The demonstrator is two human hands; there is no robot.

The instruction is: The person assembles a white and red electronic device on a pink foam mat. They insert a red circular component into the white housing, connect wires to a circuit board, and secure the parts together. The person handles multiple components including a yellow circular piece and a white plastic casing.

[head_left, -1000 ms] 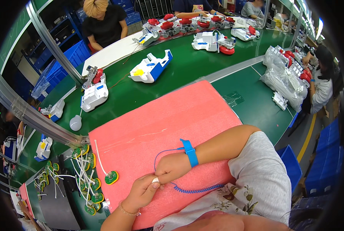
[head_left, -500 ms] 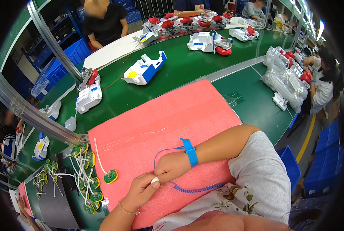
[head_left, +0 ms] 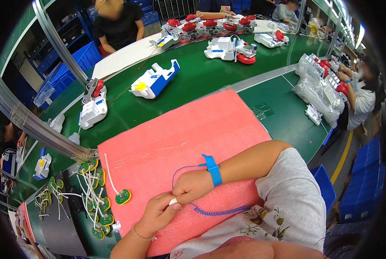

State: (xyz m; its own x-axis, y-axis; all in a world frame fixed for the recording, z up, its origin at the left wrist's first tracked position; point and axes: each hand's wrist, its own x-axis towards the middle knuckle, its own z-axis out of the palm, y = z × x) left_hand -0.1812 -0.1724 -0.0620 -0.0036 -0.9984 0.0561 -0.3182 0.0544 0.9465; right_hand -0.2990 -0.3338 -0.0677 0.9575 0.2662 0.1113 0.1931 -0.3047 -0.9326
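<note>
Over the pink foam mat (head_left: 188, 129) my two hands meet, with a small white piece (head_left: 172, 201) between them whose kind I cannot make out. My left hand (head_left: 157, 213) is closed, its thumb and fingers pinching at that piece. My right hand (head_left: 194, 186) is curled with its fingertips against the same piece; a blue wrist strap (head_left: 212, 170) with a coiled cord circles its wrist. Left of my hands, a round green circuit board (head_left: 123, 197) with a yellow rim lies on the mat. Its white cable stretches away from me.
Several similar boards (head_left: 102, 203) with white cables lie left of the mat, near a black sheet (head_left: 63, 235). Beyond, a green conveyor belt (head_left: 193, 73) carries white and blue housings (head_left: 156, 80). A metal post (head_left: 41, 123) rises at left. Plastic-wrapped parts (head_left: 316, 88) sit at right; co-workers sit around.
The housings on the belt have shifted slightly to the left. My hands and the white piece have hardly moved.
</note>
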